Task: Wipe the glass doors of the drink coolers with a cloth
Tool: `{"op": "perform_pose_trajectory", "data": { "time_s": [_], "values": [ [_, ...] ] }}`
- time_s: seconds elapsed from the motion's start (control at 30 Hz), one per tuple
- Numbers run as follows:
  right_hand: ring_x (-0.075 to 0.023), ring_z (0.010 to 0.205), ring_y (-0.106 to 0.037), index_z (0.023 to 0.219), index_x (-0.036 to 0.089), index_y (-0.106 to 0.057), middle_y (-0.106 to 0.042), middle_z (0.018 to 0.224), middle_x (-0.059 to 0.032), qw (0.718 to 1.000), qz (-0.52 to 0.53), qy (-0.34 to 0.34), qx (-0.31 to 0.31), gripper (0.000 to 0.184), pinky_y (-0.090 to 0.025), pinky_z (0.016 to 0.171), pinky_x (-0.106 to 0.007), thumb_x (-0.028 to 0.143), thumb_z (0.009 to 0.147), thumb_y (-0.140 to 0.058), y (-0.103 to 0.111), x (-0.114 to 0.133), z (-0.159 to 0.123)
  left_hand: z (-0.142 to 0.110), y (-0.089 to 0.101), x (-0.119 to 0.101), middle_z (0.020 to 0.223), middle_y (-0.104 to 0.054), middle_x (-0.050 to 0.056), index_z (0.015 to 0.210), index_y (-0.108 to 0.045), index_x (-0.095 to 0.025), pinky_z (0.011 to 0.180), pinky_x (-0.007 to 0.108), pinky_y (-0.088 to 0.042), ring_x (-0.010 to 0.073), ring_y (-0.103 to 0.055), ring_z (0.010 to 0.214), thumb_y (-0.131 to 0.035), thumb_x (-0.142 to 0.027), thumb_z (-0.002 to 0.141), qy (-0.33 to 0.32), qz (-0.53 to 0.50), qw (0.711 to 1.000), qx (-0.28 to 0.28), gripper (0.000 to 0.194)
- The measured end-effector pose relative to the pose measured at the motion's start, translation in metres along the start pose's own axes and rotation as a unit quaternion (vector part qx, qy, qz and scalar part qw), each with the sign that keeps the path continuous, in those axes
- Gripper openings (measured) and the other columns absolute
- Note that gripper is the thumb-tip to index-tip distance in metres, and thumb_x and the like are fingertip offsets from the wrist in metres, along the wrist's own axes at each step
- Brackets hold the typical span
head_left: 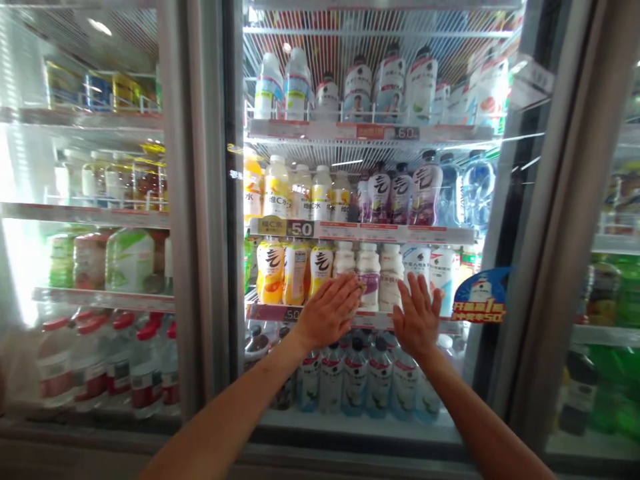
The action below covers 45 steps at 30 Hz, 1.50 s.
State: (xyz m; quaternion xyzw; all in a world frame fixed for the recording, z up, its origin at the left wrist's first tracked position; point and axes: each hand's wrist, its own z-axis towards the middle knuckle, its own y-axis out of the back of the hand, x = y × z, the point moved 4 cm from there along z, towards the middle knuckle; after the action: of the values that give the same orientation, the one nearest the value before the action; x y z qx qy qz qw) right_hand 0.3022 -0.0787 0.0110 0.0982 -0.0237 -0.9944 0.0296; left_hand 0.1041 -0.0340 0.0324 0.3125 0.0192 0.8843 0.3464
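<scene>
Bottle with purple label [369,281], upright on a cooler shelf [374,321], seen between my two hands. From my remote viewpoint it lies just beyond the fingertips of my left hand [329,308], to the right and slightly upward; from my right hand [416,319] it lies up and to the left, farther off. Its long axis is vertical, whereas the left fingers slant up and right across the view. Both hands are unclosed and appear to grip nothing: the left flat, fingers together; the right with fingers loosely spread. I cannot tell whether either touches glass. A plain white bottle [391,270] stands just right of the labelled one.

Legible markings: 维C水 on the yellow-labelled bottles [277,190] one shelf up; a large 气-like character on the purple bottles [425,191] and the yellow bottles [271,272]; 50 on a dark shelf tag [301,229]; 60 on an upper tag [405,133]. On the blue sticker [479,298] I read only 1 and 50 securely.
</scene>
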Motion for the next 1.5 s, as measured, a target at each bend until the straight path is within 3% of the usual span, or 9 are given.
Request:
{"op": "perform_pose_trajectory", "data": {
  "time_s": [0.17, 0.23, 0.43, 0.67, 0.9, 1.07, 1.17, 1.33, 1.5],
  "values": [
    [-0.0227, 0.139, -0.023, 0.146, 0.023, -0.016, -0.03, 0.148, -0.0082, 1.0, -0.001, 0.002, 0.002, 0.064, -0.011, 0.114, -0.048, 0.023, 0.088, -0.042, 0.0, 0.0, 0.0, -0.024, 0.031, 0.071, 0.148, -0.028, 0.013, 0.142, -0.024, -0.016, 0.113, 0.043, -0.02, 0.0247, -0.017, 0.14, -0.048, -0.029, 0.082, 0.202, 0.06, 0.97, -0.124, 0.066],
    [-0.0225, 0.139, -0.022, 0.146, 0.022, -0.017, -0.03, 0.148, -0.0085, 1.0, 0.0, 0.002, 0.0, 0.064, -0.01, 0.115, -0.047, 0.023, 0.088, -0.042, -0.001, 0.0, 0.0, -0.025, 0.028, 0.069, 0.151, -0.02, 0.013, 0.144, -0.019, -0.015, 0.113, 0.046, -0.02, 0.026, -0.014, 0.141, -0.046, -0.028, 0.082, 0.251, 0.081, 0.954, -0.142, 0.069],
    [-0.0225, 0.138, -0.025, 0.145, 0.024, -0.02, -0.032, 0.147, -0.0073, 1.0, 0.016, 0.002, -0.005, 0.06, -0.012, 0.114, -0.047, 0.024, 0.089, -0.04, 0.001, -0.003, -0.001, -0.033, -0.005, -0.013, 0.146, -0.034, 0.007, 0.143, -0.023, -0.016, 0.114, 0.038, -0.02, 0.0207, -0.019, 0.14, -0.045, -0.032, 0.083, -0.007, 0.009, 1.0, 0.023, 0.066],
    [-0.0225, 0.138, -0.024, 0.145, 0.025, -0.022, -0.032, 0.147, -0.0066, 1.0, 0.018, -0.006, -0.021, 0.058, -0.013, 0.114, -0.047, 0.026, 0.09, -0.039, 0.0, -0.002, -0.002, -0.093, 0.038, 0.062, 0.153, -0.014, 0.011, 0.145, -0.015, -0.015, 0.113, 0.046, -0.022, 0.0267, -0.013, 0.141, -0.046, -0.026, 0.083, 0.266, 0.099, 0.955, -0.087, 0.07],
    [-0.0233, 0.138, -0.025, 0.144, 0.025, -0.024, -0.032, 0.148, -0.0069, 1.0, 0.028, 0.0, -0.012, 0.057, -0.015, 0.113, -0.049, 0.024, 0.089, -0.039, 0.001, -0.004, -0.003, -0.05, -0.01, -0.037, 0.145, -0.036, 0.009, 0.142, -0.026, -0.013, 0.112, 0.039, -0.024, 0.0225, -0.02, 0.139, -0.044, -0.028, 0.084, 0.058, 0.001, 0.998, 0.014, 0.062],
    [-0.0234, 0.138, -0.026, 0.144, 0.024, -0.024, -0.032, 0.147, -0.0074, 1.0, 0.024, -0.005, -0.017, 0.056, -0.015, 0.113, -0.048, 0.024, 0.09, -0.039, 0.0, -0.003, -0.003, -0.13, 0.027, 0.019, 0.151, -0.019, 0.013, 0.144, -0.017, -0.014, 0.113, 0.043, -0.022, 0.0252, -0.014, 0.141, -0.051, -0.026, 0.082, 0.226, 0.063, 0.971, -0.04, 0.072],
    [-0.0244, 0.138, -0.026, 0.144, 0.025, -0.023, -0.032, 0.147, -0.0073, 1.0, 0.019, -0.013, -0.021, 0.056, -0.015, 0.113, -0.049, 0.026, 0.09, -0.038, -0.001, -0.002, -0.004, -0.134, 0.03, 0.029, 0.153, -0.013, 0.014, 0.145, -0.014, -0.014, 0.112, 0.048, -0.021, 0.0271, -0.011, 0.141, -0.047, -0.024, 0.083, 0.311, 0.077, 0.943, -0.087, 0.071],
    [-0.0247, 0.137, -0.026, 0.145, 0.026, -0.022, -0.031, 0.148, -0.0064, 1.0, 0.025, -0.008, -0.015, 0.056, -0.016, 0.112, -0.05, 0.026, 0.09, -0.037, 0.0, -0.004, -0.005, -0.061, -0.007, -0.025, 0.145, -0.034, 0.013, 0.142, -0.023, -0.013, 0.111, 0.044, -0.024, 0.0257, -0.018, 0.14, -0.044, -0.032, 0.084, 0.165, 0.018, 0.985, -0.039, 0.064],
    [-0.0247, 0.136, -0.028, 0.144, 0.027, -0.025, -0.033, 0.147, -0.0062, 0.999, 0.032, -0.009, -0.016, 0.055, -0.018, 0.112, -0.05, 0.025, 0.09, -0.038, 0.0, -0.005, -0.006, -0.096, 0.013, 0.005, 0.148, -0.028, 0.013, 0.142, -0.023, -0.013, 0.112, 0.041, -0.024, 0.0238, -0.018, 0.14, -0.046, -0.031, 0.084, 0.19, 0.039, 0.979, -0.06, 0.065]
  ]
}}
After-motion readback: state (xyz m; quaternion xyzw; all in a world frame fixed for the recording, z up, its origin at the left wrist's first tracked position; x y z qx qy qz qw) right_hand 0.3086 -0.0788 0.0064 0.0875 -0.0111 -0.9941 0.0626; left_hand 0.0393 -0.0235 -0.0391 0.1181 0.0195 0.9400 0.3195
